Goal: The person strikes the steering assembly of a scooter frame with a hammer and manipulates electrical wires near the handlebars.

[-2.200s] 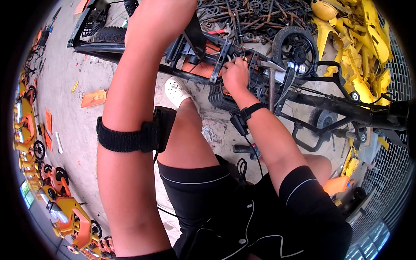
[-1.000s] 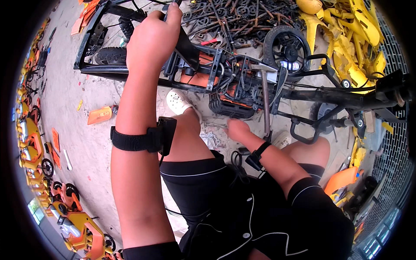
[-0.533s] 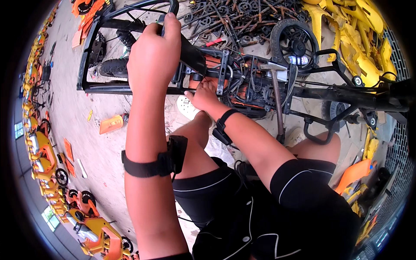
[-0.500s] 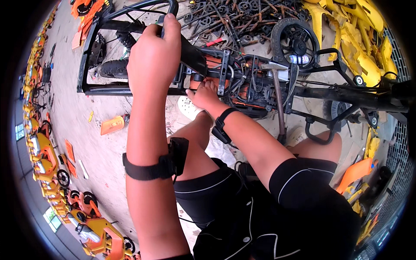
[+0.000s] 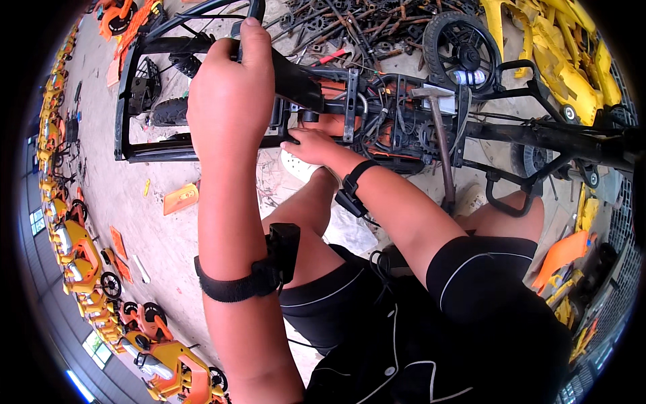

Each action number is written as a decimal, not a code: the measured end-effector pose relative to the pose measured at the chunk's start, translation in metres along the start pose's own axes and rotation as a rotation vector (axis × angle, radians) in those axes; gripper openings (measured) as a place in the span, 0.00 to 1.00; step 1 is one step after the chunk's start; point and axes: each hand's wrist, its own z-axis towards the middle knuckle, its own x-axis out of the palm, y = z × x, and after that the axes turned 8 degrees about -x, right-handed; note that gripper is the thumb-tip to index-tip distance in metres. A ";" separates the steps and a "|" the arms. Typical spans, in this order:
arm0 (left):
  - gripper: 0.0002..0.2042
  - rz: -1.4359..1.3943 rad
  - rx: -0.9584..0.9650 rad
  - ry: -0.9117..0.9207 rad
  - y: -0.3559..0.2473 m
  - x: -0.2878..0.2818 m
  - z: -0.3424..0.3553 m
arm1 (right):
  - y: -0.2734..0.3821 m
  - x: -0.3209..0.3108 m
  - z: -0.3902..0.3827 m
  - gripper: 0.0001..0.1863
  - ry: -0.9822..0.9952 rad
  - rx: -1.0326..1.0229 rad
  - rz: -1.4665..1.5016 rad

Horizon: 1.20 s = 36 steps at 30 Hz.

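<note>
A stripped scooter frame [image 5: 202, 158] of black tubes lies across the floor in front of me. My left hand [image 5: 232, 101] is closed round a bent black tube [image 5: 257, 8] at its upper left, thumb up; the fingers' far side is hidden. Lower down, my right hand [image 5: 308, 145] grips the frame's near rail, just left of the wiring [image 5: 383, 111] and orange body part [image 5: 331, 124]. A hammer [image 5: 441, 138] rests across the frame, its head on the far side and its handle pointing toward me.
Rusty metal parts [image 5: 363, 23] are heaped behind the frame, with a loose wheel [image 5: 461, 54] beside them. Yellow body panels [image 5: 548, 60] pile up at far right. Orange pieces [image 5: 180, 199] lie on the floor at left, before a row of yellow scooters [image 5: 81, 249]. My white shoe [image 5: 296, 165] is beneath the frame.
My right hand has drawn back slightly from the orange part onto the near rail, its fingers now curled. The left hand keeps its hold on the tube. The view has shifted a little.
</note>
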 end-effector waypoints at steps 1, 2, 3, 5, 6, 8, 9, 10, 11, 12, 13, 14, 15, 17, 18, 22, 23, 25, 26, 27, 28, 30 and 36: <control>0.31 0.001 0.002 0.001 -0.002 0.000 -0.001 | -0.005 0.001 -0.002 0.30 -0.023 -0.021 0.038; 0.31 0.003 0.003 0.002 -0.004 0.000 -0.001 | -0.010 0.004 -0.004 0.33 -0.055 -0.023 0.022; 0.31 0.005 0.002 0.002 -0.006 0.000 -0.002 | -0.013 0.008 -0.005 0.34 -0.131 -0.035 -0.086; 0.31 0.003 0.011 -0.021 -0.005 0.002 -0.002 | -0.018 0.018 -0.005 0.36 -0.281 -0.060 -0.297; 0.30 0.002 0.015 -0.033 -0.006 0.003 -0.002 | -0.022 0.020 -0.005 0.37 -0.248 -0.003 -0.312; 0.30 0.004 -0.007 -0.023 -0.004 0.002 -0.002 | -0.018 0.018 -0.005 0.38 -0.173 0.110 -0.341; 0.30 0.005 -0.018 -0.018 -0.003 0.002 -0.003 | -0.016 0.018 -0.002 0.39 -0.138 0.087 -0.335; 0.30 -0.016 -0.038 0.001 -0.004 0.002 -0.003 | -0.020 0.015 0.004 0.40 -0.110 0.066 -0.330; 0.30 -0.020 -0.036 0.004 -0.006 0.003 -0.003 | -0.024 0.013 0.008 0.41 -0.082 0.045 -0.325; 0.30 -0.024 -0.034 0.007 -0.008 0.004 -0.003 | -0.028 0.011 0.010 0.42 -0.005 0.076 -0.327; 0.30 -0.027 -0.038 0.006 -0.007 0.004 -0.003 | -0.026 0.005 0.013 0.43 0.079 0.101 -0.330; 0.30 -0.020 -0.037 0.002 -0.006 0.005 -0.001 | -0.021 -0.002 0.014 0.45 0.162 0.125 -0.333; 0.30 -0.021 -0.044 0.007 -0.006 0.005 0.000 | -0.018 -0.002 0.018 0.45 0.197 0.114 -0.342; 0.30 -0.026 -0.051 0.024 -0.007 0.004 0.000 | -0.011 -0.001 0.025 0.45 0.261 0.099 -0.362; 0.30 -0.033 -0.045 0.017 -0.006 0.005 0.001 | -0.012 -0.004 0.021 0.40 0.235 0.068 -0.272; 0.31 -0.016 -0.062 0.008 0.000 0.002 0.001 | -0.005 -0.007 -0.001 0.32 0.066 0.010 -0.018; 0.31 -0.009 -0.043 0.009 -0.006 0.002 0.000 | -0.016 -0.003 -0.002 0.32 0.012 -0.027 -0.037; 0.31 0.002 -0.029 0.000 -0.010 0.002 -0.001 | -0.025 0.004 -0.004 0.33 -0.085 -0.107 -0.074; 0.31 0.006 -0.035 -0.009 -0.009 0.003 -0.001 | -0.024 0.007 -0.006 0.30 -0.096 -0.073 -0.108; 0.31 0.010 -0.041 -0.018 -0.008 0.003 0.000 | -0.023 0.008 -0.007 0.30 -0.111 -0.050 -0.165; 0.32 -0.010 -0.071 0.009 -0.006 0.003 0.001 | -0.019 0.008 -0.010 0.30 -0.119 -0.024 -0.223; 0.32 0.009 -0.059 0.001 -0.004 0.000 0.000 | -0.013 0.005 -0.016 0.37 -0.061 0.052 -0.266; 0.32 0.013 -0.029 -0.042 0.000 0.002 0.000 | -0.014 0.018 -0.003 0.53 -0.097 0.334 -0.464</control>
